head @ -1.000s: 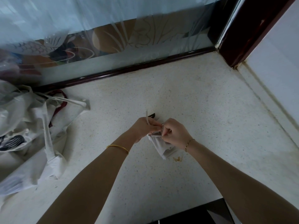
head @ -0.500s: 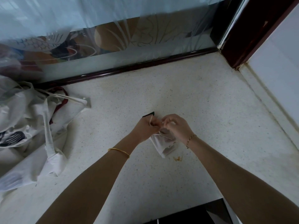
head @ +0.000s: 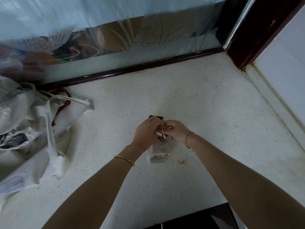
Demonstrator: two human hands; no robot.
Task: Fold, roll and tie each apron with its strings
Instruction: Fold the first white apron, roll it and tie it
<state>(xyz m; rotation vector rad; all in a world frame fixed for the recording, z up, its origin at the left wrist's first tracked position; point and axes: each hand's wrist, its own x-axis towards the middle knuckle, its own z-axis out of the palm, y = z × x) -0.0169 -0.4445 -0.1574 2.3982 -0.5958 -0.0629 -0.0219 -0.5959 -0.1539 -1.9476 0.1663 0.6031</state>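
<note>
A small rolled white apron (head: 158,152) lies on the speckled counter (head: 206,113) in the middle of the view, its near end showing below my hands. My left hand (head: 145,131) and my right hand (head: 177,131) meet over its far end. Both have curled fingers and pinch the apron's thin pale string (head: 162,133), which loops between them. A dark corner of the apron (head: 156,116) pokes out beyond my left hand. The knot itself is hidden by my fingers.
A loose heap of white aprons (head: 33,129) with straps and a dark red trim lies at the left. A frosted glass panel (head: 132,38) with a dark frame bounds the far side; a white wall (head: 280,71) stands at the right. A small orange stain (head: 182,161) marks the counter.
My hands have stayed together over the roll while the fingers worked the string; the string's loop now shows between them. The roll has turned slightly, its near end pointing more toward me.
</note>
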